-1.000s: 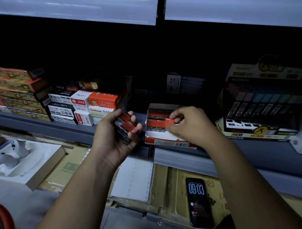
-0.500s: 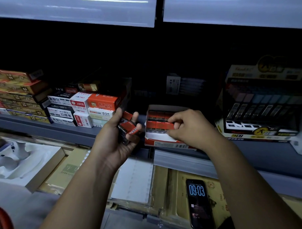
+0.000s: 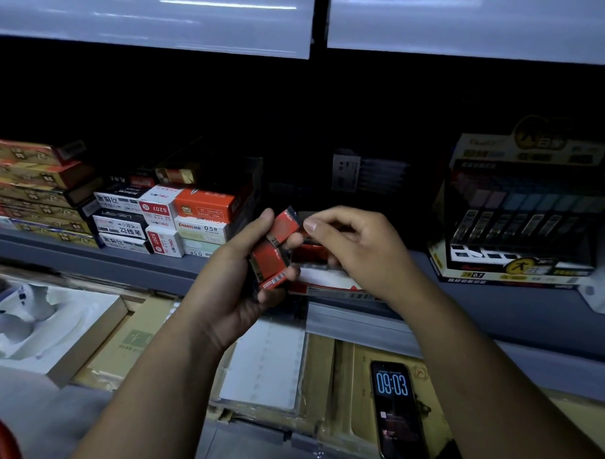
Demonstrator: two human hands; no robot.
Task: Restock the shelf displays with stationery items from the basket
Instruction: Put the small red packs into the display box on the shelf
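Red packets (image 3: 273, 256) gripped in left hand (image 3: 234, 286), just left of display box (image 3: 325, 285) on shelf (image 3: 124, 266) | right hand (image 3: 358, 249) curled at top packet (image 3: 286, 223), hold unclear | pinch one only, seat it flush.

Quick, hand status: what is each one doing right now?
Left hand: holding a stack of small red boxes.
Right hand: fingers curled, tips at the top of that stack; cannot tell whether it grips.

Stack of small red-and-black cardboard packets (image 3: 273, 261), tilted, gripped in left hand (image 3: 233, 290); open red-and-white cardboard display carton (image 3: 325, 279), holding matching packets, on grey shelf (image 3: 124, 261)
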